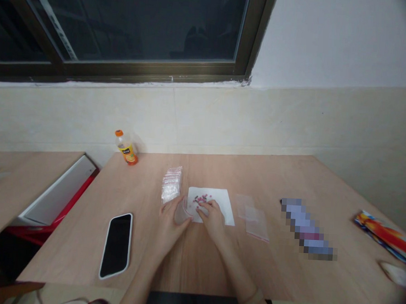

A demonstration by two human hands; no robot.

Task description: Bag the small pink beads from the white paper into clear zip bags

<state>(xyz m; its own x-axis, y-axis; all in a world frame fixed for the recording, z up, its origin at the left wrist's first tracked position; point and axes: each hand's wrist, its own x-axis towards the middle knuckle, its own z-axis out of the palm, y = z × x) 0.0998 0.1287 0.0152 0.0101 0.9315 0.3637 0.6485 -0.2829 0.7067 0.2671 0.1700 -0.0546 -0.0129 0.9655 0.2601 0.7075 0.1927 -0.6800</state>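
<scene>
My left hand [170,218] holds a small clear zip bag [182,211] with a red strip, fingers curled round it, at the left edge of a white paper sheet [222,203]. My right hand [212,215] rests on that sheet with its fingertips pinched among several small dark and pink pieces [201,198]; what they hold is too small to tell. A stack of empty clear zip bags [171,183] lies just beyond my left hand. Two more clear bags [254,216] lie to the right of the sheet.
A phone with a white case [117,244] lies face up at the left. An orange drink bottle [127,148] stands at the back by the wall. A blurred-out flat object [306,227] and a colourful packet [385,234] lie to the right. A white and red box [59,192] sits beside the wooden table [323,185].
</scene>
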